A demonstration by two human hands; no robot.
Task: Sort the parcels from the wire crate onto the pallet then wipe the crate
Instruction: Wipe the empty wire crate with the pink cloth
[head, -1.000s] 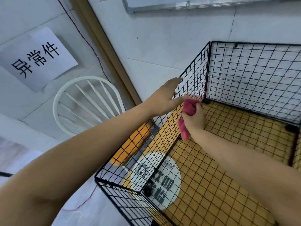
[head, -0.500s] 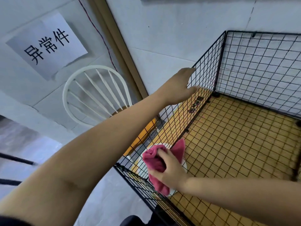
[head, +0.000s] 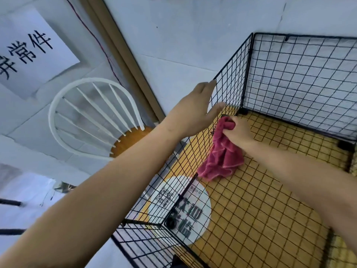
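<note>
Both hands stay at the crate [head: 301, 37]: left hand [head: 193, 111], fingers straight, rests on its 9 o'clock wall; right hand [head: 239, 136], fisted on the cloth [head: 222, 159], has slid toward 12 o'clock.

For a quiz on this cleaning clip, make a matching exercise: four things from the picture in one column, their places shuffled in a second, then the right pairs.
Things
1. cloth
2. chair
3. paper sign
4. left hand

Places
A. stuck on the wall
B. resting on a side panel of the crate, near its top edge
C. inside the crate, gripped by the right hand
D. outside the crate, to its left

Pairs: 1-C, 2-D, 3-A, 4-B
</note>
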